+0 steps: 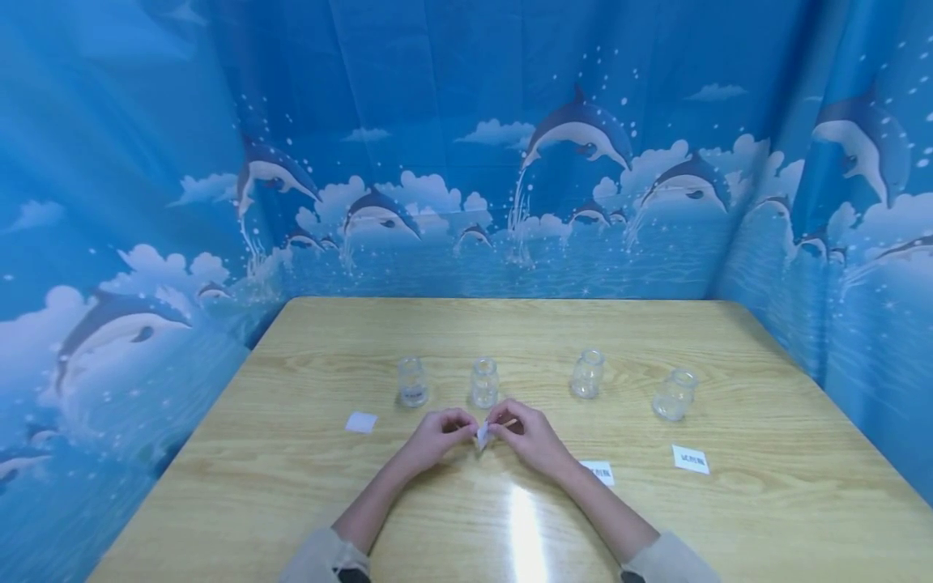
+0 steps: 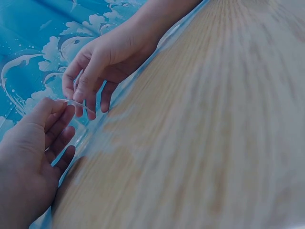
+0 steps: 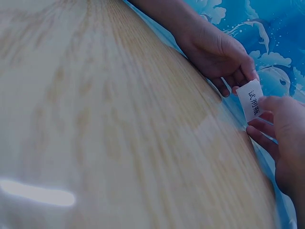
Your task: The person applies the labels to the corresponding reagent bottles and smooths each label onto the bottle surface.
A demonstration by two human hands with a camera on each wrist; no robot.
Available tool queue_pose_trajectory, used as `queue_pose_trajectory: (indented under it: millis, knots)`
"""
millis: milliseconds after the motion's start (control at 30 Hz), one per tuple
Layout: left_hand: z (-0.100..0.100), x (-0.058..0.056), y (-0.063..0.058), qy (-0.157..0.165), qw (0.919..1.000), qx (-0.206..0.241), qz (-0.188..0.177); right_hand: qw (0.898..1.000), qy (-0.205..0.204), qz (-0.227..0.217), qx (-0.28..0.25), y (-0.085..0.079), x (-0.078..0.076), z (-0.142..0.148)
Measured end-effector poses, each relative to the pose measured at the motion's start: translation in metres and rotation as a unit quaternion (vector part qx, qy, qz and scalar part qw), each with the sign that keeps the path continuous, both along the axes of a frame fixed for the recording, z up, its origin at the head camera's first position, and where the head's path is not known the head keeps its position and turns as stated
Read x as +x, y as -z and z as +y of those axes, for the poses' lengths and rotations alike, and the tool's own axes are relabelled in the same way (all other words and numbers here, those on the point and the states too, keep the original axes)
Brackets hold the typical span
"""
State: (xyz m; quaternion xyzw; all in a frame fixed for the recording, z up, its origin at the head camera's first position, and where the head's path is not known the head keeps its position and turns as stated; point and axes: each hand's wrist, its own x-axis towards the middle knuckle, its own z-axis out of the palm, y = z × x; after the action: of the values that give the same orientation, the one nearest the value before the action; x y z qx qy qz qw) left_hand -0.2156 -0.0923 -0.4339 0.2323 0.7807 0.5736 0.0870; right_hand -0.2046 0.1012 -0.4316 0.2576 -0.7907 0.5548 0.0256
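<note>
A small white paper label [image 1: 483,436] with handwritten dark characters is held up between the two hands above the table. My left hand [image 1: 437,437] pinches one edge between thumb and fingertip. From the other side, my right hand [image 1: 530,441] pinches it with thumb and forefinger. The writing on the label [image 3: 250,99] faces the right wrist camera; in the left wrist view it appears nearly edge-on. Just beyond the hands stands a clear glass jar [image 1: 484,384]. Left of that is another glass jar [image 1: 411,380] with dark marks low on its side.
To the right stand a third glass jar [image 1: 587,374] and a further glass jar [image 1: 675,394]. On the wooden table [image 1: 306,502] lie a plain white label [image 1: 360,422], a written label [image 1: 690,459], and a label [image 1: 599,471] partly behind the right forearm. Dolphin-print curtains [image 1: 466,162] surround the table.
</note>
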Motion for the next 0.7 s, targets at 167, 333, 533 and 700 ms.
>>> queue_pose_trajectory:
  millis: [167, 333, 533, 700]
  knots:
    - [0.000, 0.000, 0.001, 0.005, 1.0000, 0.005, 0.004, 0.998, -0.047, -0.025, -0.014, 0.002, -0.001, 0.000]
    - [0.000, -0.007, 0.016, 0.010, 0.9999, 0.007, 0.007, 0.996, -0.069, -0.046, -0.019, 0.003, -0.001, 0.000]
    - [0.000, -0.011, 0.025, 0.009, 0.9999, 0.005, -0.004, 0.997, -0.073, -0.027, -0.016, 0.002, 0.001, 0.000]
    - [0.001, -0.002, 0.007, 0.008, 0.9997, 0.019, 0.012, 0.998, -0.054, -0.035, -0.011, 0.003, 0.000, 0.000]
